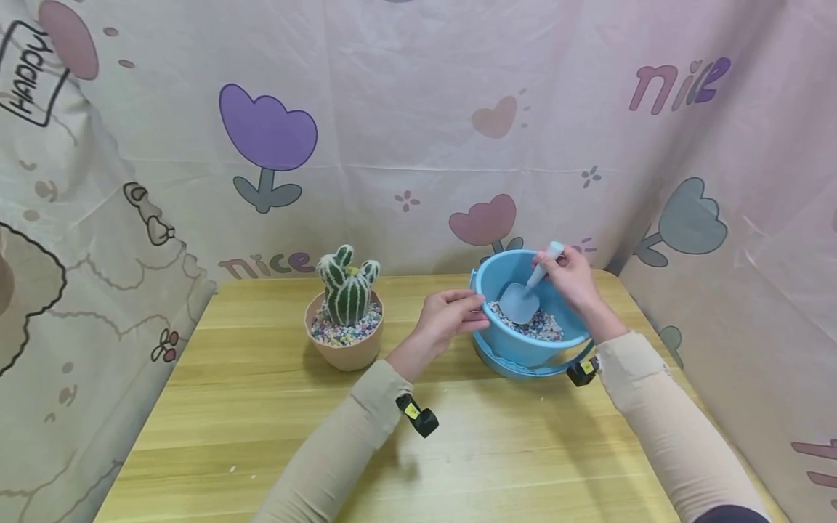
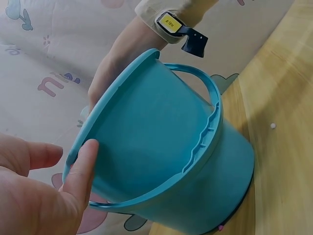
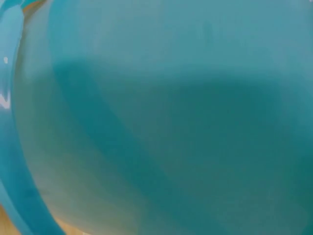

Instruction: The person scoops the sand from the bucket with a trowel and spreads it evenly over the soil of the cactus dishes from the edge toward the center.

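The scoop (image 1: 521, 301) is lying down and to the left of the right grip (image 1: 570, 280), its long axis slanting from the raised handle end among the fingers toward the broad blade inside the bucket (image 1: 513, 349). The right grip is pinching that handle above the bucket's far right rim, and the blade below it is hanging low over the small pebbles (image 1: 543, 327); whether its edge is touching them, I cannot tell. The right hand is thus the one nearer to the scoop, with its wrist reaching over the right rim and its forearm coming up from the lower right. The left grip (image 1: 447, 316) is not clenching anything: its fingers are pointing to the right, extended, and touching the bucket's left rim, while the forearm is slanting up from below. The bucket is standing on the tabletop (image 1: 484, 450) between the two grips, its carrying handle (image 2: 199, 74) hanging down around the outside wall. Well to the left of the left grip, a cactus (image 1: 349, 299) is standing upright in a pot (image 1: 349, 356) amid coloured pebbles. Bucket wall is filling the right wrist view, which is showing no fingers.
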Motion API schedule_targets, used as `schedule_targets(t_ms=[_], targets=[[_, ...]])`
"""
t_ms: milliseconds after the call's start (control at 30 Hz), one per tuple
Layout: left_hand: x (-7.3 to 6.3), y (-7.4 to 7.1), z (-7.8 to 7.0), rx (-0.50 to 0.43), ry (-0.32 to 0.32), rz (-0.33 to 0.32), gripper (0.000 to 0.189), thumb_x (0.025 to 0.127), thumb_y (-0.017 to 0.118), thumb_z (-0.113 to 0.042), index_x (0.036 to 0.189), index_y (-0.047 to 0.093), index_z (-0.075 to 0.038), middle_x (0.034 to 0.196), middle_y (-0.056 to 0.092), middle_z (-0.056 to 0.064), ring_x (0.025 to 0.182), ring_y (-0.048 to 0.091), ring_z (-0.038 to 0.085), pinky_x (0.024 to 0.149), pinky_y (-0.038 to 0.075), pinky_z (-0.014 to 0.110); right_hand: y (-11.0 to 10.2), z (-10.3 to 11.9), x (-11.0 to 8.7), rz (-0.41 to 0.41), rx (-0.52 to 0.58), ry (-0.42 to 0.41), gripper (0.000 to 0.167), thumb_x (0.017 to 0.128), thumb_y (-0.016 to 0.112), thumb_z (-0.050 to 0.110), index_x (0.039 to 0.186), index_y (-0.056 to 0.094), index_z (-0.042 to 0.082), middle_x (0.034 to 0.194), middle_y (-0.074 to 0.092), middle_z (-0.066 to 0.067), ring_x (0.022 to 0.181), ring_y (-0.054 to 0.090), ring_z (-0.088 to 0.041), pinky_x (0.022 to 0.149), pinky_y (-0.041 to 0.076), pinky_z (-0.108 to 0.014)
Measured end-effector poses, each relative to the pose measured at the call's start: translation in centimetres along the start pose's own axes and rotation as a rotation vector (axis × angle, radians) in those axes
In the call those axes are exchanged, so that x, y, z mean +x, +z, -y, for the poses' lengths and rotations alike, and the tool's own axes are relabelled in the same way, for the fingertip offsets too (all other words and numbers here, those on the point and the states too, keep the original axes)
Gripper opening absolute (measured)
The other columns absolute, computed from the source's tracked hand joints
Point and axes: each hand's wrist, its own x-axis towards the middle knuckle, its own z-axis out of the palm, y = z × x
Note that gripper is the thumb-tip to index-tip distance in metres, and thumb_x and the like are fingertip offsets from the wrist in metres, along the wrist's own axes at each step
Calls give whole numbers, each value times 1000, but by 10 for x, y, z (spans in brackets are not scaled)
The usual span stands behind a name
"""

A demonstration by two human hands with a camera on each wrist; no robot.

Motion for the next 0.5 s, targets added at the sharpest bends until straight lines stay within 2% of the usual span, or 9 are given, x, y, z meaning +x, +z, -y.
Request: schedule_targets(t_ms=[200, 333, 500], targets=[[0, 2, 0, 1, -3, 2, 43, 100, 72, -7, 139, 62, 6, 93, 73, 12, 74, 76, 14, 82, 68, 33, 0, 0, 1, 57, -29, 15, 51, 112, 51, 35, 138, 52, -9, 139, 62, -33, 134, 60, -45, 117, 50, -55], [1, 3, 1, 11, 5, -2, 42, 100, 71, -5, 140, 62, 6, 90, 72, 11, 73, 76, 14, 85, 68, 36, 0, 0, 1, 80, -57, -8, 53, 113, 49, 36, 139, 52, -10, 138, 62, -34, 134, 60, -46, 116, 51, -55], [3, 5, 2, 10, 7, -4, 42, 100, 70, -3, 140, 61, 4, 91, 71, 11, 72, 76, 14, 79, 68, 31, -1, -1, 0, 137, -98, -32, 52, 113, 47, 35, 134, 52, -12, 132, 62, -35, 130, 61, -48, 113, 53, -56]])
